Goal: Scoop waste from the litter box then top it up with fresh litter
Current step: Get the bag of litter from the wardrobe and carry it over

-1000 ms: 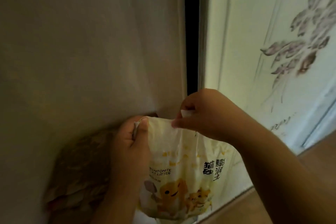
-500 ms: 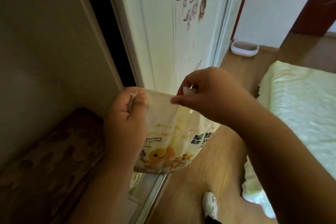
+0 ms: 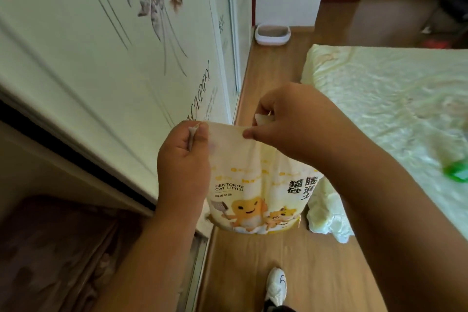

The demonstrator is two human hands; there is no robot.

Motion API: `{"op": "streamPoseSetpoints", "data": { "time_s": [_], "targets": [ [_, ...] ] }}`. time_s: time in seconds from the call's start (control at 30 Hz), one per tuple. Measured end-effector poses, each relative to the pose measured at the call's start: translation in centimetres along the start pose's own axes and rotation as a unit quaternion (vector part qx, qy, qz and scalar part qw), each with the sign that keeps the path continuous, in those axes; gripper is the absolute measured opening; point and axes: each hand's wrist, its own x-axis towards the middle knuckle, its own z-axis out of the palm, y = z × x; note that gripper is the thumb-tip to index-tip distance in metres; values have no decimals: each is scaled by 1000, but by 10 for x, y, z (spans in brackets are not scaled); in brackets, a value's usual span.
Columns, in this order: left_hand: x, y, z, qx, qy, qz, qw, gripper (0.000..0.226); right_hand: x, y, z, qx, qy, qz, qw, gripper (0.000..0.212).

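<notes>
Turning is what is happening across the head view's three frames: a second ago the camera was facing a plain wall and the dark gap beside the wardrobe door, half a second ago the door and a slice of floor were swinging in, and now the view is running down the floor (image 3: 253, 261) between the wardrobe (image 3: 106, 63) and the bed (image 3: 379, 99). The litter box (image 3: 272, 34), absent at first and small in the middle frame, is now sitting in plain sight at the far end of the floor, against the wall, well apart from the person.

The bag (image 3: 255, 197) is hanging in front of the body at the same height as before, and the grip is staying unchanged. The left hand (image 3: 183, 159) is pinching the bag's top left corner between thumb and curled fingers; the right hand (image 3: 286, 124) is pinching the top edge just beside it, fingers curled, with a small pale scrap tucked inside them. Whether the top is torn open yet I cannot tell.

My reading: the bag is fetched and the person is now heading for the litter box, so this looks like the topping-up part; whether the scooping is done cannot be told from here.

The bag's long axis is running vertically, mouth end up at the hands, base down toward the floor, printed face toward the camera. A white shoe (image 3: 276, 286) is pointing along the floor toward the litter box.
</notes>
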Motion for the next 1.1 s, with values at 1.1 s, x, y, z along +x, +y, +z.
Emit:
{"op": "streamPoseSetpoints", "data": {
  "time_s": [1.1],
  "targets": [
    [158, 16, 162, -14, -132, 51, 990, 25, 123, 111, -43, -13, 106, 140, 984, 17]
  ]
}}
